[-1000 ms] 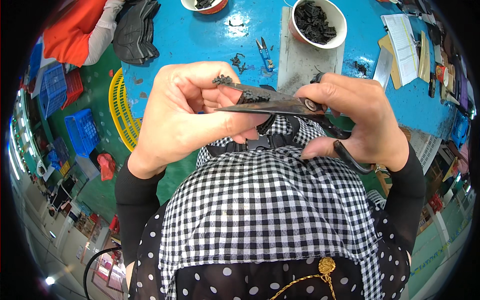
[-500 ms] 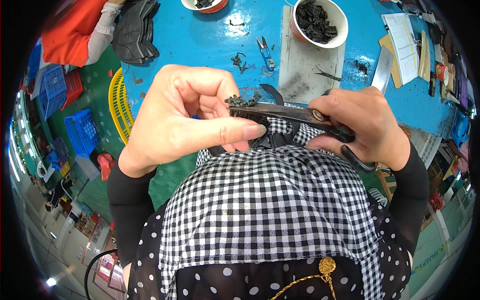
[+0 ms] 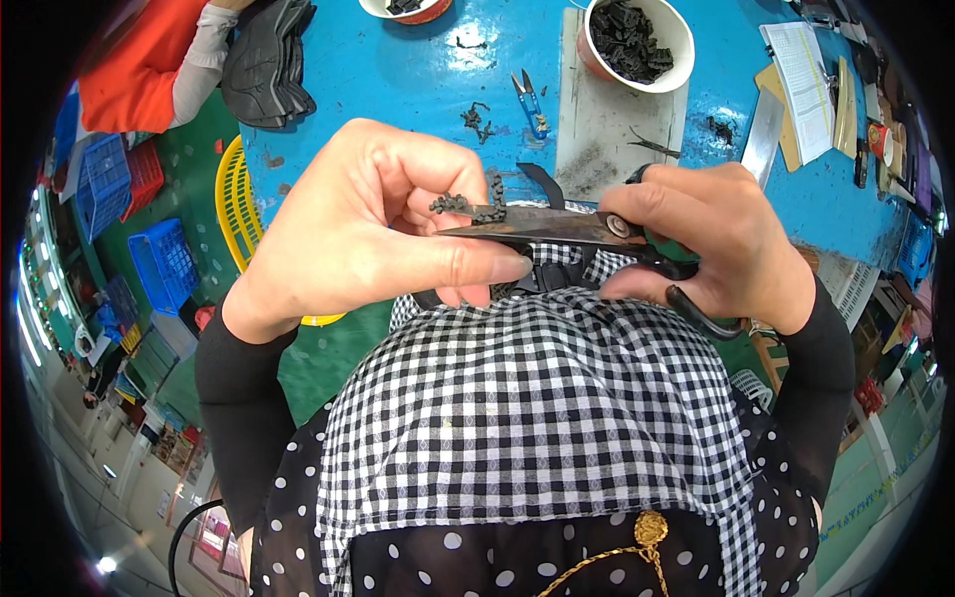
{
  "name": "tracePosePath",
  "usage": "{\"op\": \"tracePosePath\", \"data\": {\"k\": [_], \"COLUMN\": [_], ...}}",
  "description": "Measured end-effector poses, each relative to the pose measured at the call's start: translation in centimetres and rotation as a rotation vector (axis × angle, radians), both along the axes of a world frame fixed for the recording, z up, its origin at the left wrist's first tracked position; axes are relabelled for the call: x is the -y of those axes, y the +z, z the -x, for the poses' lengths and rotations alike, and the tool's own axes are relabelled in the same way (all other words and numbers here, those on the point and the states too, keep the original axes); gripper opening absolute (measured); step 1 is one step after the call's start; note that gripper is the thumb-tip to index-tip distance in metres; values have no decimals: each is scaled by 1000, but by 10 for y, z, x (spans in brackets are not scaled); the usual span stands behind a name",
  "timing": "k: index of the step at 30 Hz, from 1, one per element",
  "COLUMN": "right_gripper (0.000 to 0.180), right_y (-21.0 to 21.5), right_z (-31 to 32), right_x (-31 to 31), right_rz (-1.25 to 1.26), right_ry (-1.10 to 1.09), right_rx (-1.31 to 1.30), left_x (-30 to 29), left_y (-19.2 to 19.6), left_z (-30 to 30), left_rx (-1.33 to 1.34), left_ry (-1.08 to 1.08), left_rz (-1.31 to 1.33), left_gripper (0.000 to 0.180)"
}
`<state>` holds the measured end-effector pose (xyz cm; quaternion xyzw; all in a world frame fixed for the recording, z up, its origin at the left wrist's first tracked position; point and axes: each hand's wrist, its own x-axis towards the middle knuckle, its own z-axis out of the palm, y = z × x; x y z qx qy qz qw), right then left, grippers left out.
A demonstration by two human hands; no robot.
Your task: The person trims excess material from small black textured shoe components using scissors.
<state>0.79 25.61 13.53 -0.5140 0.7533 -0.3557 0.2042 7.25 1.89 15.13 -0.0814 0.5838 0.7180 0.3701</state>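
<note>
In front of my checked apron (image 3: 517, 398), my left hand (image 3: 368, 234) is closed, thumb against the bent fingers. A small dark knobbly piece (image 3: 495, 191) of moulded-looking material is pinched there, most of it covered by fingers and blades. One of its clumps sticks out on the left, another stands upward. My right hand (image 3: 716, 229) is wrapped round the black handles of a pair of scissors (image 3: 557, 229). Their dark, worn blades point left and lie across the piece, just above my left thumb. A black buckle (image 3: 547, 277) shows past the thumb tip.
On the blue table (image 3: 398, 90) stands a white tub (image 3: 679, 60) of black pieces, with a red-rimmed bowl (image 3: 428, 12) further left. Small blue-handled snips (image 3: 529, 104) and black scraps (image 3: 477, 121) lie nearer. A knife blade (image 3: 762, 139) rests by papers (image 3: 801, 90). A person's red sleeve (image 3: 139, 70) is at upper left.
The scissors have shifted slightly left, their blades lower against the piece. The piece has turned, so its knobbly clumps now rise more clearly above the blades. My left hand has moved a little.
</note>
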Motion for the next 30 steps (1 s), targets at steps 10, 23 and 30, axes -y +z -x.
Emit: {"op": "tracePosePath", "data": {"k": [10, 23, 30], "right_gripper": [33, 24, 24], "right_y": [-7, -79, -86], "right_z": [5, -20, -36], "right_x": [-3, 4, 9], "right_rz": [-106, -276, -271], "right_ry": [-142, -357, -364], "right_rx": [293, 518, 595], "left_x": [16, 22, 56], "left_y": [-15, -48, -104], "left_z": [-6, -1, 42], "left_rx": [-1, -16, -95], "left_ry": [165, 544, 568], "left_rz": [-155, -604, -313], "left_gripper": [15, 40, 43]}}
